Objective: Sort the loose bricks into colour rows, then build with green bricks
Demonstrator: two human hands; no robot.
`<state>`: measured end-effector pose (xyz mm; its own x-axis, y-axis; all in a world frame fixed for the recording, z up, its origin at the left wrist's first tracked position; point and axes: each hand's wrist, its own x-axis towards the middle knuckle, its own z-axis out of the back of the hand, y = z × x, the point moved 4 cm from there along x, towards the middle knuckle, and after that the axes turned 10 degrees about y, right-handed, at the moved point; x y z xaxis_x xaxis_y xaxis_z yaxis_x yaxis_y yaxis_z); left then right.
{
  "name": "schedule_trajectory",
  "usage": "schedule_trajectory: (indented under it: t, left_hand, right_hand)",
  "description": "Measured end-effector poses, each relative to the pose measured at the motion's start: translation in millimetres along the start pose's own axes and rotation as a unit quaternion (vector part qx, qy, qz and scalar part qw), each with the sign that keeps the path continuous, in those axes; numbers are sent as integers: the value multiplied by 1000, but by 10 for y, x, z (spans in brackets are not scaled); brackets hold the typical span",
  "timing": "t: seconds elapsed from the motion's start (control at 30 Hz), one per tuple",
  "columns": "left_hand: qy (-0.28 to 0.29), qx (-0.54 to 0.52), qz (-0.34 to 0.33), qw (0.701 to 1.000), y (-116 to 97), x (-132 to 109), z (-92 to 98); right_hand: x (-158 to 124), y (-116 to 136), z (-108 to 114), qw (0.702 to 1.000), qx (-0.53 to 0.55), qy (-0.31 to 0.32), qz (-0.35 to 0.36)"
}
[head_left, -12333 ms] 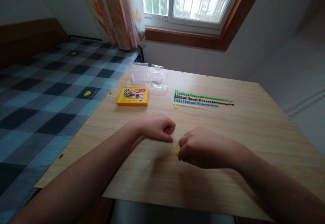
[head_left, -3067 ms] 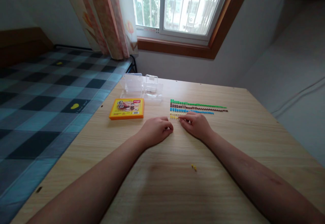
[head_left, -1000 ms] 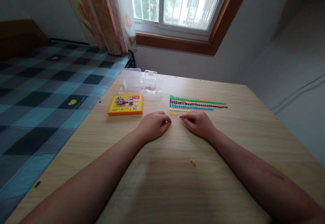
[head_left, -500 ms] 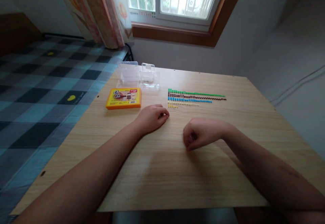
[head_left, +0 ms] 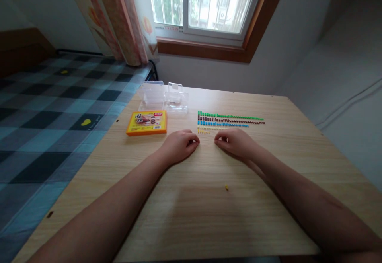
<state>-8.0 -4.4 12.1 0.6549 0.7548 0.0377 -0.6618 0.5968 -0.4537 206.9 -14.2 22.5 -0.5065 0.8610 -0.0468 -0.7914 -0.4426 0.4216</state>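
Right hand (head_left: 237, 143) pinched narrow at the yellow row (head_left: 203, 132), maybe empty, can't tell; left hand (head_left: 179, 145) curled closed. One nudge could scatter it.

Only print I see is on the lid of the orange box (head_left: 146, 122) on the tabletop (head_left: 298, 143): dark characters and a red tag, too small to read, nothing else legible.

The left forearm (head_left: 119, 199) and right forearm (head_left: 298, 199) are bare right to the lower frame edge. The left hand (head_left: 178, 147) and right hand (head_left: 235, 143), mid-frame, are bare too.
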Motion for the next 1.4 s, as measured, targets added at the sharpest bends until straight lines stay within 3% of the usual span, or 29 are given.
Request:
schedule_trajectory:
  t: [0.07, 0.17, 0.37, 0.7, 1.4]
  left_hand:
    - [0, 0, 2, 1000, 5, 1, -3]
    - [3, 1, 7, 1000, 16, 4, -10]
    - [3, 0, 7, 1000, 9, 1, -4]
    - [-2, -3, 2, 1000, 9, -9, -13]
    - [3, 2, 13, 1000, -4, -14, -3]
  right_hand:
    - [82, -122, -47, 997, -7, -64, -35]
    - [173, -214, -112, 993, -13, -99, -56]
    - [100, -247, -81, 988, 24, -149, -13]
    - [80, -199, -146, 993, -2, -113, 29]
    - [137, -195, -200, 989, 17, -144, 24]
